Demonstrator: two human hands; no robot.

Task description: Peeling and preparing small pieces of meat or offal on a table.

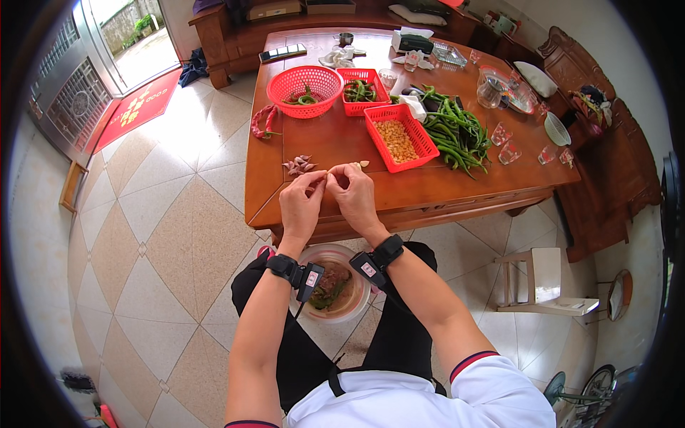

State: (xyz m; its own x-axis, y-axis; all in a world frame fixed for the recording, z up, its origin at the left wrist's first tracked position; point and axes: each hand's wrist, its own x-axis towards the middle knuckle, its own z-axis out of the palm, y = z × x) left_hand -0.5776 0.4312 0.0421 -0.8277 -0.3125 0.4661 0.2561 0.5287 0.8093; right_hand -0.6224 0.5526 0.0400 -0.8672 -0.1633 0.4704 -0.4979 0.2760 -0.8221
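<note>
My left hand (301,206) and my right hand (355,199) meet fingertip to fingertip above the near edge of the wooden table (321,147). Pinched between them is a small piece, apparently a garlic clove, mostly hidden by the fingers. Several unpeeled purplish garlic cloves (299,165) lie in a loose pile just beyond my left hand. Past my right fingers rests a pale peeled clove (364,163), with more pale garlic beside it, partly covered by the hand. A black strap with a small device circles each wrist.
A red basket of yellow kernels (396,140), green peppers (455,134), a round red colander (305,91) and a smaller red basket (364,91) stand farther back. Drinking glasses (508,152) are at the right. Between my knees sits a tub (357,310) holding scraps.
</note>
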